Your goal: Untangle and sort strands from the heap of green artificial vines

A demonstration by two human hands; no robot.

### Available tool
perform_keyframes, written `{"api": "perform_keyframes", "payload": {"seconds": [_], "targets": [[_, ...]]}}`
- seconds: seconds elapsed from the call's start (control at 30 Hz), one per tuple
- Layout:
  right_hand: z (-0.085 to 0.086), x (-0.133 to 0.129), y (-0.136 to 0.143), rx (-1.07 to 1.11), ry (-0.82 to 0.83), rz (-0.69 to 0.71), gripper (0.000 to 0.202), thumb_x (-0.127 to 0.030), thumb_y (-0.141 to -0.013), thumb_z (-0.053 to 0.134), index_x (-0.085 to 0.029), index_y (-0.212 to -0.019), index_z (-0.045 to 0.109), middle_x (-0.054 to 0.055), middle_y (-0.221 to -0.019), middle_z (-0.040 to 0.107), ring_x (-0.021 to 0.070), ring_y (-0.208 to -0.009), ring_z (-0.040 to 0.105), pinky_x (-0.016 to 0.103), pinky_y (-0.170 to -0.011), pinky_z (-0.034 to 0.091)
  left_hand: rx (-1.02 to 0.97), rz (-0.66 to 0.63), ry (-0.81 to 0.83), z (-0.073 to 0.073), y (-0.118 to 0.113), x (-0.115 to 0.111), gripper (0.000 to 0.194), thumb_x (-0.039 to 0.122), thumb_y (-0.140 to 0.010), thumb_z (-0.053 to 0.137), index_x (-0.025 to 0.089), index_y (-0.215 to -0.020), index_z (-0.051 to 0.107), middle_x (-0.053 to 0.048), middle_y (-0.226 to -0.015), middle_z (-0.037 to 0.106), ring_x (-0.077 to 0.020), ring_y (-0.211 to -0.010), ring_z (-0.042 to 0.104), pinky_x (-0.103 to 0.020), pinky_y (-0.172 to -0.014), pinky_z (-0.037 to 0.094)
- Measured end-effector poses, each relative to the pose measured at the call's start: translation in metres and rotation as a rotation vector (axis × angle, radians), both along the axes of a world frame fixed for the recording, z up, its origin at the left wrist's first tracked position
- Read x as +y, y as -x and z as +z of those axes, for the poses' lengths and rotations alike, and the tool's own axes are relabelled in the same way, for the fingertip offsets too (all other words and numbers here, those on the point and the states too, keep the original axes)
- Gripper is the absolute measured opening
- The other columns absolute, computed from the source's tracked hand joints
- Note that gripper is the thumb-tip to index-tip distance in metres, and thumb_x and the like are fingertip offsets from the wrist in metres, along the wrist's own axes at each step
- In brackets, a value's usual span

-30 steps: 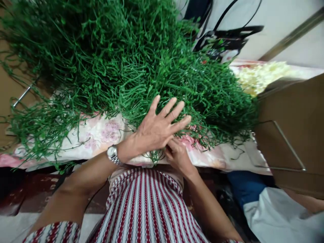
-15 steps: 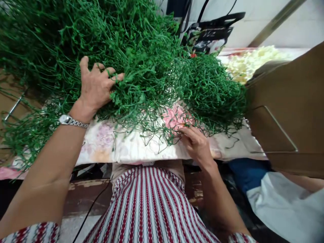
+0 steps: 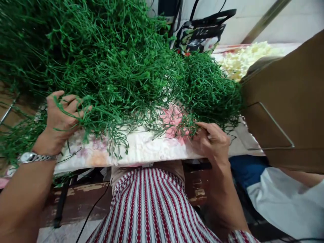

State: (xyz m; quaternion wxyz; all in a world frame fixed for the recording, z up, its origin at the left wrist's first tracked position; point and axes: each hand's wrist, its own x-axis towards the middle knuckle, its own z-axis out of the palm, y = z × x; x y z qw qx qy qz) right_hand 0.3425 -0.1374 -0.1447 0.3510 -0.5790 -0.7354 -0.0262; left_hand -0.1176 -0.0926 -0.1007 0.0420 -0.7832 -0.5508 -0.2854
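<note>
With the left hand (image 3: 62, 118) loosely parting its fingers among green stems (image 3: 106, 81) and the right hand (image 3: 214, 140) narrowly pinching nearby strands (image 3: 186, 125), gentle, even tension should limit snags between them.

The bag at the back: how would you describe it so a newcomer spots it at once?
Start at the big green heap. Beyond its right-hand part, left of the pale yellow pile, is the bag. Its black handle and dark front with a multicoloured print set it apart from the plain cardboard.
</note>
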Motion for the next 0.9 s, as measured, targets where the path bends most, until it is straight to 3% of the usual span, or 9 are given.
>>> {"api": "perform_keyframes", "payload": {"seconds": [0.07,0.13,0.23,0.37,0.53,0.73,0.8,0.9], "targets": [[0.0,-0.001,0.002,-0.027,0.035,0.005,0.026,-0.013,-0.081,0.049,-0.019,-0.1,0.065,0.004,-0.076,0.061,0.0161,-0.067,0.057,0.028,-0.062,0.046,0.107,-0.043,-0.008,-0.005,-0.006,-0.005,0.017,0.039,-0.081,0.059,0.023,-0.076,0.061,0.004,-0.078,0.056,-0.0154,-0.105,0.049,-0.055,-0.107,0.02],[0.002,-0.002,0.006,-0.092,0.072,0.03,0.031,-0.014,-0.082,0.047,-0.02,-0.108,0.062,0.006,-0.083,0.061,0.0182,-0.074,0.057,0.031,-0.067,0.048,0.191,-0.091,-0.019,-0.012,-0.021,-0.012,0.01,0.033,-0.082,0.056,0.026,-0.088,0.062,0.001,-0.092,0.058,-0.018,-0.11,0.047,-0.052,-0.107,0.024],[0.009,-0.003,0.016,-0.152,0.031,0.018,0.038,-0.017,-0.083,0.048,-0.02,-0.119,0.056,0.01,-0.097,0.061,0.0217,-0.088,0.057,0.037,-0.079,0.048,0.208,-0.123,-0.188,-0.019,-0.049,-0.025,0.034,0.032,-0.076,0.06,0.029,-0.11,0.059,-0.004,-0.114,0.056,-0.0252,-0.116,0.046,-0.052,-0.106,0.025],[0.018,-0.004,0.029,-0.163,-0.119,0.026,0.032,-0.024,-0.08,0.057,-0.021,-0.112,0.06,0.011,-0.114,0.057,0.0255,-0.103,0.053,0.042,-0.088,0.044,0.059,-0.1,-0.163,-0.012,-0.073,-0.044,0.046,0.034,-0.074,0.059,0.035,-0.12,0.052,0.001,-0.134,0.045,-0.0281,-0.128,0.036,-0.054,-0.111,0.018],[0.028,0.005,0.049,-0.161,-0.102,0.185,0.016,-0.021,-0.083,0.054,-0.02,-0.096,0.063,0.007,-0.092,0.064,0.0202,-0.086,0.057,0.037,-0.082,0.044,-0.018,-0.104,-0.14,0.004,-0.08,-0.065,0.054,0.02,-0.073,0.059,0.04,-0.122,0.049,0.012,-0.144,0.031,-0.0303,-0.132,0.031,-0.058,-0.111,0.015],[0.032,0.022,0.064,-0.407,0.097,0.198,0.019,-0.029,-0.085,0.051,-0.019,-0.095,0.064,0.008,-0.086,0.063,0.0232,-0.084,0.052,0.037,-0.073,0.038,-0.1,-0.14,-0.182,0.024,-0.109,-0.101,0.058,0.02,-0.068,0.059,0.039,-0.123,0.051,0.01,-0.148,0.022,-0.0372,-0.135,0.023,-0.062,-0.113,0.013],[0.03,0.025,0.065,-0.51,0.171,0.223,0.017,-0.032,-0.083,0.055,-0.018,-0.085,0.064,0.009,-0.081,0.063,0.0239,-0.081,0.05,0.037,-0.072,0.036,-0.063,-0.211,-0.179,0.025,-0.129,-0.106,0.053,0.025,-0.07,0.061,0.039,-0.12,0.052,0.01,-0.147,0.025,-0.0357,-0.136,0.02,-0.062,-0.114,0.005],[0.025,0.025,0.064,-0.505,0.223,0.268,0.013,-0.029,-0.081,0.057,-0.018,-0.08,0.063,0.008,-0.078,0.062,0.0222,-0.079,0.051,0.036,-0.075,0.036,0.083,-0.374,-0.091,0.014,-0.153,-0.097,0.046,0.028,-0.074,0.06,0.036,-0.119,0.052,0.003,-0.138,0.043,-0.0309,-0.134,0.029,-0.062,-0.113,0.001]]}}
